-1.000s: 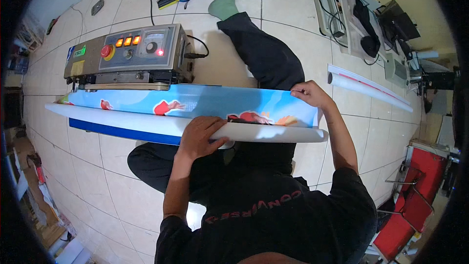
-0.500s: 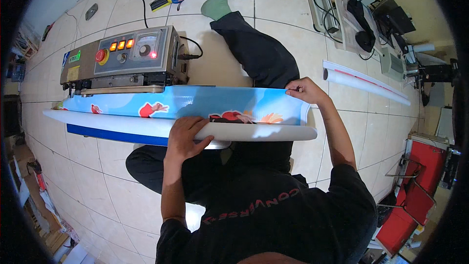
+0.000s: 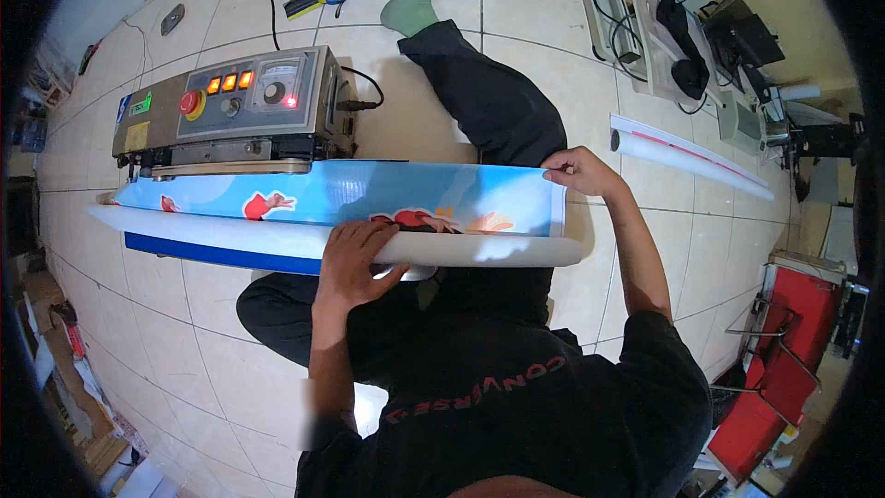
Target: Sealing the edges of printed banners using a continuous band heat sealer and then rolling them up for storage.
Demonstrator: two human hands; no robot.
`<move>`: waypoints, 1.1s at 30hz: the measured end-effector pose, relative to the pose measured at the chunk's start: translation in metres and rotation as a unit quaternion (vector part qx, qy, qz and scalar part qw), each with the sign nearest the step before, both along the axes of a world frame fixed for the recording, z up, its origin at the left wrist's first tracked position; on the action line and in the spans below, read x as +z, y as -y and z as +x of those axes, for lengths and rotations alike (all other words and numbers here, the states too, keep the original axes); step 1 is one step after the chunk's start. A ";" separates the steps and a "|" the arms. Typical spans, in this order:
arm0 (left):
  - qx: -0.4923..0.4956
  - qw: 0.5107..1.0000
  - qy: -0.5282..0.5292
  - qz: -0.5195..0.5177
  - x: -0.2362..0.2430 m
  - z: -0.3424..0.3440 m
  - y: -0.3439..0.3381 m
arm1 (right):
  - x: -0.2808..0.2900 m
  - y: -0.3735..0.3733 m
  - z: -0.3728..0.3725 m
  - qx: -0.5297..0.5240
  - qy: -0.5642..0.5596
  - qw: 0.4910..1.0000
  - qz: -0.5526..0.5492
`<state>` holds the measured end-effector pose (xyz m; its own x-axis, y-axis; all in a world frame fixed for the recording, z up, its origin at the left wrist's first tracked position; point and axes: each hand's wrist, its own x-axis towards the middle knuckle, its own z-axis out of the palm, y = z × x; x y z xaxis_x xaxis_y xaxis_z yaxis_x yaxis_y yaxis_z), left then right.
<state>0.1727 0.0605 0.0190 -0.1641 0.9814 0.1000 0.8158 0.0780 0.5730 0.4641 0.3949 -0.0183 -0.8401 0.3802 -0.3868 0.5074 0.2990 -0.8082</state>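
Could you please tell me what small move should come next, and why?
I would probably have the right hand guide the blue printed sheet slightly left, toward the machine: its upper edge runs along the machine at left, its pinched right corner lies clear of it, and the left hand rests on the white roll.

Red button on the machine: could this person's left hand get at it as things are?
Probably yes, if the left hand leaves the white roll: the red button shows uncovered on the machine, with seemingly just the printed sheet and the machine's front between.
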 end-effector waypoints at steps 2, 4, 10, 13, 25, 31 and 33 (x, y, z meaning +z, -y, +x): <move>-0.023 0.999 0.001 -0.023 0.000 0.005 -0.003 | 0.002 -0.001 -0.002 0.001 0.011 1.000 0.003; -0.031 0.999 -0.005 -0.014 -0.005 0.009 -0.005 | 0.005 0.000 -0.004 0.003 0.021 1.000 0.008; -0.037 0.999 0.004 -0.020 -0.002 0.018 -0.009 | 0.016 0.003 -0.021 0.059 0.046 0.994 0.084; -0.029 0.999 0.006 -0.018 -0.001 0.016 -0.006 | 0.009 0.008 -0.022 0.008 0.019 0.999 0.040; -0.029 0.999 0.016 -0.035 -0.004 0.024 -0.010 | 0.008 0.008 -0.049 0.036 -0.014 0.999 0.004; -0.072 0.996 0.030 -0.036 -0.007 0.049 -0.022 | 0.008 0.005 -0.067 0.096 -0.016 0.995 -0.009; -0.072 0.997 0.021 -0.036 -0.012 0.059 -0.025 | 0.004 0.004 -0.072 0.102 -0.011 0.994 -0.048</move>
<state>0.2314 0.0859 0.0071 -0.0237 0.9994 0.0243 0.7976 0.0042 0.6032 0.3923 0.3906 -0.0147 -0.9051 0.1631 -0.3927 0.4250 0.3155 -0.8484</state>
